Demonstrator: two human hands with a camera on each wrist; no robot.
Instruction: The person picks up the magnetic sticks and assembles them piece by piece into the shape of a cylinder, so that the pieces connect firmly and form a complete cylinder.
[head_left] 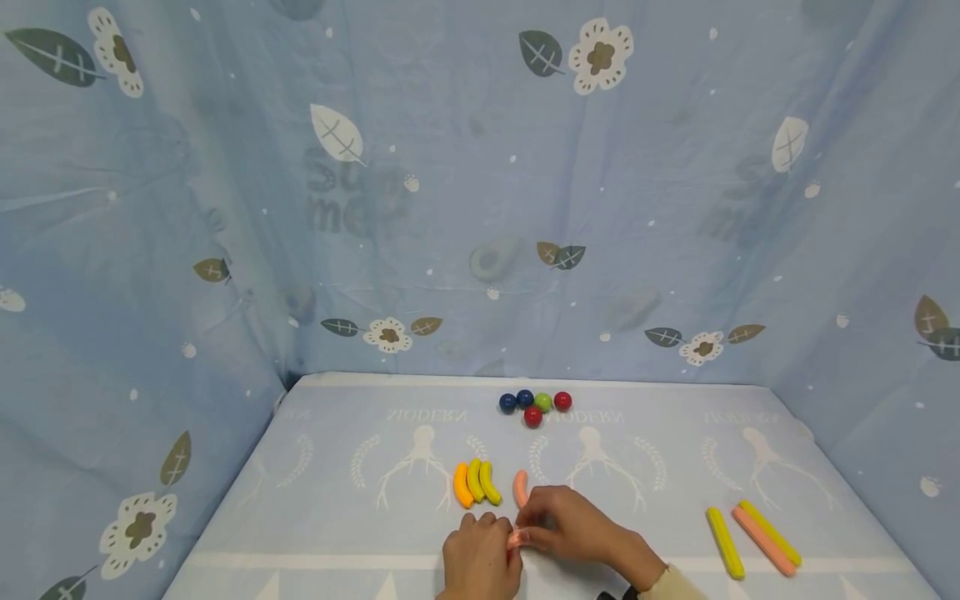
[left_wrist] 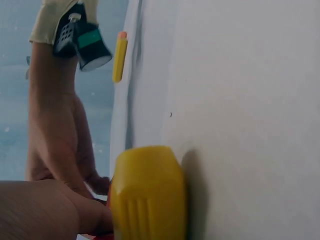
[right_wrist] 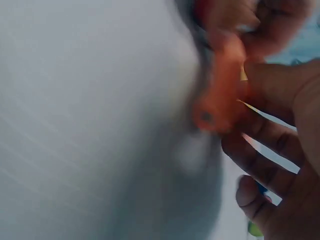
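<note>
At the near side of the table (head_left: 330,563), centrally, the pink piece (head_left: 516,538) sits between the hands. The right hand (head_left: 566,525) pinches it between thumb and fingers, the other fingers spread; the left hand (head_left: 480,558), fingers bent, appears to pinch its opposite end. A yellow block (left_wrist: 147,195) shows beside the left thumb; whether it is held cannot be told. Caution: uneven pinch force could twist the piece or make it slip; if soft, it may deform.

Toward the right edge, a yellow bar (head_left: 725,543) lies apart from a paired pink bar (head_left: 763,542) and second yellow bar (head_left: 772,532). A wide rightward arm sweep could strike them.

Beyond the hands, a curved pink piece (head_left: 521,486) lies just behind the right fingers, partly hidden. A forward knuckle movement could displace it. To its left lie three curved orange and yellow pieces (head_left: 476,481). Near the far edge, five balls (head_left: 532,417) are grouped; unintended contact could set them rolling.
</note>
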